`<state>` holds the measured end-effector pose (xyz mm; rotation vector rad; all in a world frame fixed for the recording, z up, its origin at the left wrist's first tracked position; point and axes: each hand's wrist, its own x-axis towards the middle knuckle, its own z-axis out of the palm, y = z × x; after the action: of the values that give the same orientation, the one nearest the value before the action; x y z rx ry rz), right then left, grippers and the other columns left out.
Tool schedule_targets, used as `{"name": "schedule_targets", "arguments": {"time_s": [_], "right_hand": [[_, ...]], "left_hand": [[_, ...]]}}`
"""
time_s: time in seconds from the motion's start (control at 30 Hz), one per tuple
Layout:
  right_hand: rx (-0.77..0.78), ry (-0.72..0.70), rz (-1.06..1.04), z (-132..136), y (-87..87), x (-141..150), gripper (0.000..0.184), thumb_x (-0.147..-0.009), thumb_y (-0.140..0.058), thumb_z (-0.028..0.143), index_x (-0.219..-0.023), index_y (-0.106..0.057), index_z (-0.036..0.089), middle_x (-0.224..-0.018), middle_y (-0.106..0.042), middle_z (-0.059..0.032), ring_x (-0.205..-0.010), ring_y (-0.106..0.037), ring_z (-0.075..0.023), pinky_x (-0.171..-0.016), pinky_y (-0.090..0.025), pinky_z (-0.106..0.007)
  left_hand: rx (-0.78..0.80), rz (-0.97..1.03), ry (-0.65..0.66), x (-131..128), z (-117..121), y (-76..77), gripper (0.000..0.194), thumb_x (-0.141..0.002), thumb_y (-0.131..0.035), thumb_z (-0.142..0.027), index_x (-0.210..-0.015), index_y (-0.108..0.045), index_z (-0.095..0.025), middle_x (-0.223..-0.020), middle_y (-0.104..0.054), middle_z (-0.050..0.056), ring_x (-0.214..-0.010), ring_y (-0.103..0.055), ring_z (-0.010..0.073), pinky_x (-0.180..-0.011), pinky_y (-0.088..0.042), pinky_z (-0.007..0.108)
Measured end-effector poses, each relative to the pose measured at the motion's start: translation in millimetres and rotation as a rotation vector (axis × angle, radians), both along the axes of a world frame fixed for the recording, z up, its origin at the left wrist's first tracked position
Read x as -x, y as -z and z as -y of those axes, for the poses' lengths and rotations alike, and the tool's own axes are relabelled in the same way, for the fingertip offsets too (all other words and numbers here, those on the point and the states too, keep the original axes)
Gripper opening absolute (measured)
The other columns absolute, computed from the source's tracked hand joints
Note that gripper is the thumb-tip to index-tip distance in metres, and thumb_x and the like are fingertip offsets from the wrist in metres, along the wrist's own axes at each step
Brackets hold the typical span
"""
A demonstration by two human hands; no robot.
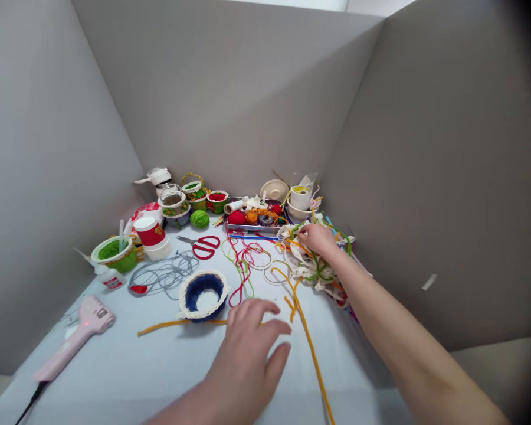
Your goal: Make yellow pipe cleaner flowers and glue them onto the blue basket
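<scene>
My left hand (252, 342) hovers low over the front of the table, fingers apart, holding nothing. Just left of it sits a small dark blue basket (199, 314) with a white braided rim, over an orange pipe cleaner (159, 326). To its right a longer orange pipe cleaner (312, 348) runs to the front edge. My right hand (317, 238) reaches into a tangled heap of white trim and coloured pipe cleaners (321, 271) on the right. Its fingertips are pinched together there; what they grip is too small to tell.
Red-handled scissors (206, 248), grey cord (163, 274) and a green yarn ball (199, 219) lie mid-left. A pink glue gun (77, 339) with a lit red light lies front left, near a glue bottle (110, 278). A tray (265, 226) of yarn balls stands behind. Grey walls enclose the table.
</scene>
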<state>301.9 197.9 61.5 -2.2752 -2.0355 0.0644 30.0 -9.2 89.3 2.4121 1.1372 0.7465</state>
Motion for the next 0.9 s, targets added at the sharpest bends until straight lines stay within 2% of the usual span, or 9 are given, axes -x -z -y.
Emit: {"name": "schedule_targets", "arguments": {"time_s": [0.1,0.17,0.27,0.37,0.43,0.53,0.6,0.8,0.9], "right_hand": [[0.044,0.033,0.045,-4,4.8,9,0.029,-0.09,-0.058,0.036,-0.111,-0.063,0.016,-0.111,-0.064,-0.0092,-0.099,-0.062,-0.0222,-0.085,-0.051,-0.041],[0.058,0.043,0.065,-7,7.4,14,0.032,-0.092,-0.057,0.033,-0.118,-0.057,0.015,-0.118,-0.06,-0.0091,-0.1,-0.061,-0.0214,-0.085,-0.052,-0.043],[0.063,0.04,0.064,-7,10.9,16,0.032,-0.092,-0.057,0.032,-0.12,-0.056,0.016,-0.121,-0.058,-0.0093,-0.101,-0.061,-0.0216,-0.085,-0.053,-0.042],[0.051,0.035,0.028,-4,14.7,12,0.032,-0.092,-0.056,0.032,-0.12,-0.056,0.016,-0.12,-0.059,-0.0089,-0.101,-0.061,-0.0215,-0.084,-0.053,-0.042],[0.034,0.041,-0.016,-2,17.4,8,0.032,-0.092,-0.056,0.032,-0.12,-0.056,0.017,-0.12,-0.059,-0.0089,-0.101,-0.061,-0.0215,-0.085,-0.052,-0.042],[0.014,0.059,-0.113,-5,21.5,0,0.031,-0.092,-0.056,0.032,-0.119,-0.056,0.016,-0.12,-0.059,-0.0088,-0.101,-0.061,-0.0215,-0.085,-0.052,-0.042],[0.004,0.074,-0.194,-9,24.5,-4,0.031,-0.092,-0.057,0.032,-0.119,-0.056,0.016,-0.119,-0.059,-0.0087,-0.1,-0.061,-0.0214,-0.084,-0.053,-0.042],[-0.133,0.095,-0.454,-13,29.1,-8,0.031,-0.092,-0.057,0.033,-0.118,-0.057,0.016,-0.118,-0.06,-0.0083,-0.098,-0.062,-0.0206,-0.082,-0.053,-0.041],[-0.288,0.069,-0.591,-5,23.5,-12,0.02,-0.09,-0.055,0.031,-0.096,-0.064,0.015,-0.094,-0.066,-0.0046,-0.083,-0.062,-0.0177,-0.076,-0.051,-0.034]], "left_hand": [[0.01,-0.029,-0.004,-30,-57,-31.9,0.02,-0.087,-0.053,-0.025,-0.102,-0.066,-0.025,-0.108,-0.062,0.006,-0.108,-0.054,0.024,-0.096,-0.042,0.042],[0.01,-0.135,-0.085,-54,-106,-41.6,0.021,-0.085,-0.056,-0.026,-0.103,-0.067,-0.023,-0.106,-0.062,0.006,-0.108,-0.055,0.0236,-0.097,-0.042,0.038],[0.022,-0.191,-0.168,-88,-176,-35.3,0.024,-0.084,-0.058,-0.023,-0.107,-0.065,-0.017,-0.113,-0.06,0.012,-0.111,-0.054,0.0275,-0.096,-0.043,0.041],[0.051,-0.249,-0.161,-116,-222,-11.0,0.037,-0.081,-0.066,-0.028,-0.116,-0.059,-0.017,-0.119,-0.057,0.013,-0.11,-0.056,0.0281,-0.092,-0.047,0.044],[0.07,-0.285,-0.116,-131,-239,8.3,0.035,-0.089,-0.058,-0.033,-0.12,-0.055,-0.017,-0.122,-0.057,0.01,-0.104,-0.059,0.0233,-0.087,-0.051,0.045],[0.076,-0.298,-0.078,-145,-251,32.7,0.033,-0.091,-0.056,-0.033,-0.12,-0.055,-0.017,-0.121,-0.058,0.009,-0.101,-0.06,0.0217,-0.085,-0.053,0.043],[0.067,-0.283,-0.067,-150,-255,43.5,0.033,-0.09,-0.056,-0.033,-0.12,-0.056,-0.017,-0.121,-0.058,0.009,-0.101,-0.06,0.0219,-0.085,-0.053,0.043],[0.021,-0.173,-0.053,-150,-259,56.1,0.034,-0.091,-0.056,-0.033,-0.12,-0.055,-0.017,-0.122,-0.058,0.01,-0.103,-0.06,0.0222,-0.086,-0.052,0.044],[0.017,-0.122,-0.034,-154,-259,55.9,0.031,-0.091,-0.056,-0.032,-0.118,-0.057,-0.017,-0.121,-0.059,0.009,-0.104,-0.06,0.0221,-0.087,-0.051,0.044]]}}
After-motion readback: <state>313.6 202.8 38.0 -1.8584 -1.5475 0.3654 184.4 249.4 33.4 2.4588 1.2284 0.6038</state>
